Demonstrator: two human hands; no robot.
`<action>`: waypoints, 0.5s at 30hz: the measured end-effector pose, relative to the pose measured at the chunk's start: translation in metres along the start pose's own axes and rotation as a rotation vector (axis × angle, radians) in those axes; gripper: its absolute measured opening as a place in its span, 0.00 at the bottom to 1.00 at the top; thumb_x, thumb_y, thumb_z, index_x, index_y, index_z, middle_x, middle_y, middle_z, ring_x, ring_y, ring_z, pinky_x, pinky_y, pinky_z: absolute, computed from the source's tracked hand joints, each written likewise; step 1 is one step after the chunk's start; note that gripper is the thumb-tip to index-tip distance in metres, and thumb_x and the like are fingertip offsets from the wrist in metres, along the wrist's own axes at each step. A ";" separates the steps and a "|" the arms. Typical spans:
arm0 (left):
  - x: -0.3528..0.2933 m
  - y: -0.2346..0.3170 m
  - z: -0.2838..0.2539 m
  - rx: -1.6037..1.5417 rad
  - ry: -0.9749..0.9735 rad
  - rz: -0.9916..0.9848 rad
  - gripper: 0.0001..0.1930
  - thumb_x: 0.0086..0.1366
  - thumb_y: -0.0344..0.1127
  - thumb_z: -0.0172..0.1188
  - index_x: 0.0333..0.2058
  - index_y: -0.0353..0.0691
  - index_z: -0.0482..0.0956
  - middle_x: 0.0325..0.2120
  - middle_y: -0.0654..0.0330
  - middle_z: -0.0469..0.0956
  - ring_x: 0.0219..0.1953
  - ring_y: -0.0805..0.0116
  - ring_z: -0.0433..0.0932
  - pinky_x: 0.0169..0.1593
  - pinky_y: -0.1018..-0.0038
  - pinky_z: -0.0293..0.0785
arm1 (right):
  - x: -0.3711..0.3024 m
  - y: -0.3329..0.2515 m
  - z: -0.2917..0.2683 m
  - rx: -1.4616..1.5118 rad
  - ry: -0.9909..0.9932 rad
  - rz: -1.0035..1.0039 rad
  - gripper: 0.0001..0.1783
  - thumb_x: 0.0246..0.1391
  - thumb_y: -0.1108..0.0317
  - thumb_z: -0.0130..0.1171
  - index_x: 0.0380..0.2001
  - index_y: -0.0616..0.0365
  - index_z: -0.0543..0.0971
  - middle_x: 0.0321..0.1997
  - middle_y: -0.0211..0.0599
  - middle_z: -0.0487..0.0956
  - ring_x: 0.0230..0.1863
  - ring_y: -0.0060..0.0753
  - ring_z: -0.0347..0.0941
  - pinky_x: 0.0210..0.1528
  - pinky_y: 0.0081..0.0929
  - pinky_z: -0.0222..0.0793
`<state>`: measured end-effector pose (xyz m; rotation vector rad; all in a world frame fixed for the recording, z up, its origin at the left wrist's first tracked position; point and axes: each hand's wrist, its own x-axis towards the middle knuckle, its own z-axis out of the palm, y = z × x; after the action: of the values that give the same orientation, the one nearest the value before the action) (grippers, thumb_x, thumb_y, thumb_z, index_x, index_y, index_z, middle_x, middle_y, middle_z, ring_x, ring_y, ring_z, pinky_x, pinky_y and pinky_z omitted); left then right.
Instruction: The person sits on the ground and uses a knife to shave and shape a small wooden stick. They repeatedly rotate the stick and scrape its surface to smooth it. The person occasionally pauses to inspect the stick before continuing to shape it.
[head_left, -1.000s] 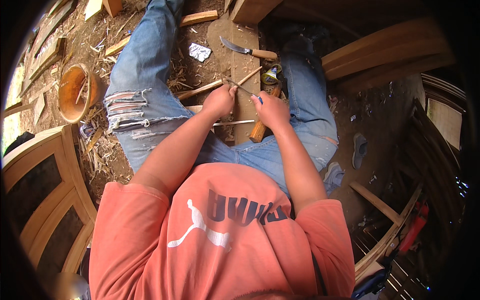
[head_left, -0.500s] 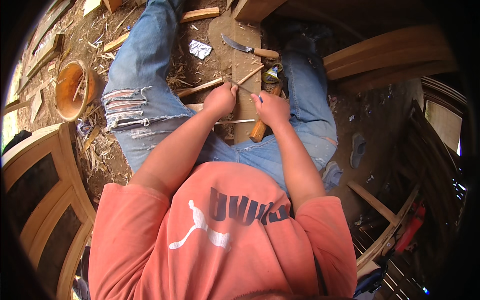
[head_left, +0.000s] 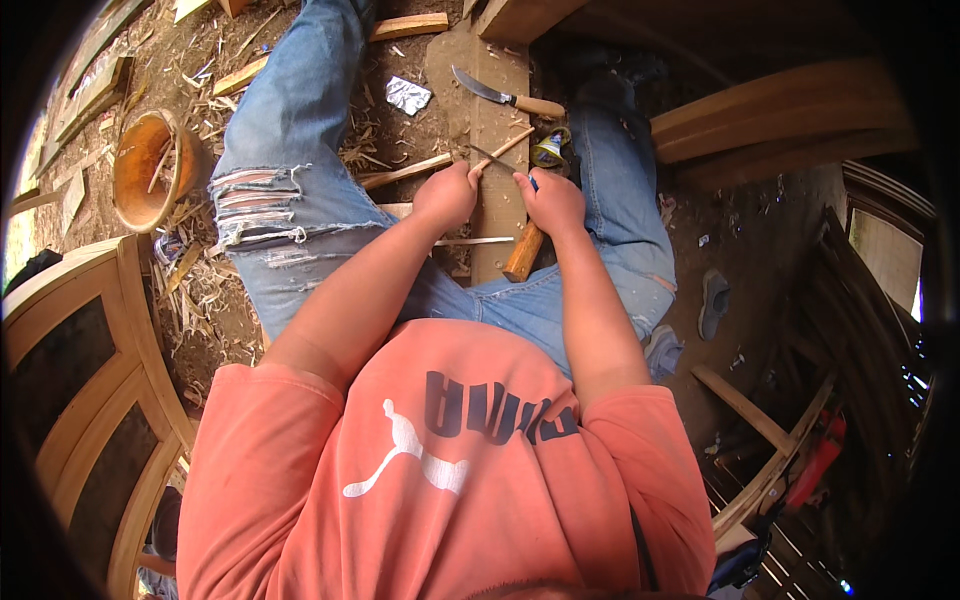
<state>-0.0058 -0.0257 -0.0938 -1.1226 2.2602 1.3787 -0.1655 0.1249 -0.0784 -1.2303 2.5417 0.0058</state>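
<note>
I sit with a wooden plank (head_left: 497, 70) lying between my legs. My left hand (head_left: 446, 196) grips a thin wooden stick (head_left: 507, 147) that slants up to the right over the plank. My right hand (head_left: 553, 201) holds a small blue-handled knife (head_left: 492, 159), its thin blade lying against the stick just beside the left hand's fingers. The hands are almost touching. A stout wooden tool handle (head_left: 523, 255) lies on the plank under my right wrist.
A large knife (head_left: 498, 95) with a wooden handle lies farther up the plank, with a small yellow-green object (head_left: 548, 150) near it. Shavings and wood strips litter the ground. An orange bowl (head_left: 148, 170), a foil scrap (head_left: 408, 95), a wooden frame (head_left: 70, 400), beams (head_left: 780, 110) and a sandal (head_left: 712, 303) surround me.
Both hands have shifted slightly up the plank with the stick and small knife still in them. The blade's place on the stick has changed a little.
</note>
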 end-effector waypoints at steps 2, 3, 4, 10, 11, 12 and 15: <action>0.000 0.000 0.000 -0.002 -0.005 -0.007 0.23 0.81 0.51 0.45 0.47 0.37 0.80 0.45 0.41 0.85 0.51 0.38 0.82 0.54 0.46 0.77 | -0.002 -0.004 -0.002 -0.044 0.004 0.012 0.29 0.71 0.37 0.49 0.34 0.51 0.82 0.36 0.47 0.87 0.40 0.57 0.84 0.41 0.54 0.78; 0.001 0.000 0.001 -0.005 -0.007 -0.007 0.23 0.81 0.51 0.45 0.47 0.37 0.80 0.45 0.41 0.85 0.51 0.38 0.82 0.54 0.46 0.77 | -0.001 -0.003 -0.006 -0.038 0.004 0.056 0.29 0.71 0.37 0.49 0.34 0.50 0.83 0.36 0.46 0.87 0.41 0.57 0.84 0.41 0.54 0.78; 0.000 -0.001 0.001 -0.008 -0.010 -0.009 0.23 0.81 0.51 0.45 0.47 0.38 0.80 0.45 0.41 0.85 0.51 0.38 0.82 0.54 0.45 0.77 | 0.000 0.001 -0.012 -0.031 0.000 0.099 0.29 0.71 0.37 0.49 0.35 0.50 0.83 0.36 0.46 0.87 0.41 0.57 0.84 0.41 0.54 0.78; -0.004 0.005 -0.004 0.005 0.006 -0.037 0.22 0.81 0.51 0.44 0.47 0.38 0.79 0.44 0.41 0.85 0.50 0.38 0.82 0.53 0.45 0.77 | -0.009 -0.012 -0.027 -0.053 -0.034 0.053 0.29 0.71 0.38 0.50 0.33 0.52 0.82 0.34 0.46 0.86 0.38 0.61 0.83 0.38 0.55 0.77; -0.004 0.005 -0.004 -0.016 0.031 -0.054 0.22 0.81 0.51 0.44 0.47 0.39 0.79 0.44 0.41 0.85 0.50 0.38 0.82 0.53 0.45 0.76 | -0.012 -0.021 -0.026 -0.068 -0.039 -0.030 0.29 0.71 0.38 0.50 0.33 0.52 0.82 0.33 0.46 0.86 0.38 0.61 0.83 0.38 0.55 0.77; -0.003 0.006 -0.005 -0.036 0.057 -0.070 0.22 0.81 0.51 0.44 0.47 0.39 0.79 0.45 0.41 0.85 0.50 0.38 0.82 0.53 0.45 0.76 | -0.010 -0.021 -0.021 -0.075 -0.016 -0.004 0.29 0.71 0.38 0.51 0.33 0.52 0.82 0.33 0.47 0.86 0.38 0.60 0.84 0.38 0.55 0.78; -0.001 0.001 -0.006 -0.053 0.086 -0.089 0.22 0.81 0.51 0.45 0.47 0.39 0.79 0.45 0.41 0.84 0.51 0.38 0.82 0.53 0.45 0.76 | 0.002 -0.022 -0.029 -0.015 -0.038 0.147 0.29 0.72 0.37 0.48 0.37 0.51 0.83 0.36 0.47 0.87 0.39 0.56 0.85 0.39 0.53 0.79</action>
<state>-0.0056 -0.0297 -0.0897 -1.3074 2.2142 1.3881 -0.1581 0.1050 -0.0483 -1.0359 2.5972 0.0808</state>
